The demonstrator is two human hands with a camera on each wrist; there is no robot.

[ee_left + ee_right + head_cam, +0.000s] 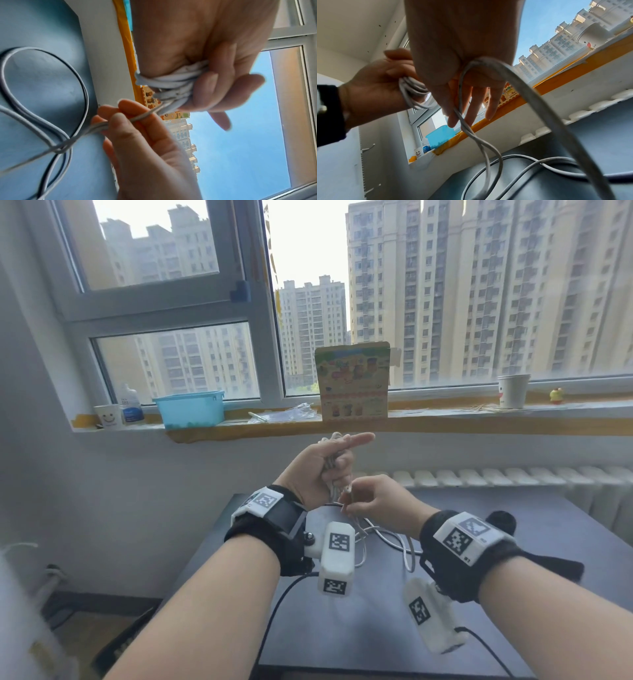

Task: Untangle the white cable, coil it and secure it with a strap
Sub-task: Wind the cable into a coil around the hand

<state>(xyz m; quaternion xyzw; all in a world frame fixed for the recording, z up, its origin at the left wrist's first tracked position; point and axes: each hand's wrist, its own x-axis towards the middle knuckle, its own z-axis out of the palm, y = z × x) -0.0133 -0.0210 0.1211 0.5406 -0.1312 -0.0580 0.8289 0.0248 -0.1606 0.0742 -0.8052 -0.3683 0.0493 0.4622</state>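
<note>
Above the far edge of the dark table (pixel 346 631), my left hand (pixel 322 467) grips a bundle of coiled white cable (pixel 330 463) in its fist, index finger stretched out to the right. The coils (pixel 171 83) wrap across its palm under the curled fingers. Just below and to the right, my right hand (pixel 370 503) pinches a strand of the same cable (pixel 137 118) between thumb and fingertips. From that hand (pixel 462 65) the strand (pixel 462 102) runs down between the fingers. The rest of the cable lies in loose crossing loops (pixel 387 539) on the table.
The sill behind holds a blue basket (pixel 190 409), a paper cup (pixel 109 416), a bottle (pixel 131 405), a colourful box (pixel 352 381), another cup (pixel 512 390) and a small yellow toy (pixel 556 396). A white radiator (pixel 496 477) runs behind the table. Black camera leads (pixel 284 594) hang from my wrists.
</note>
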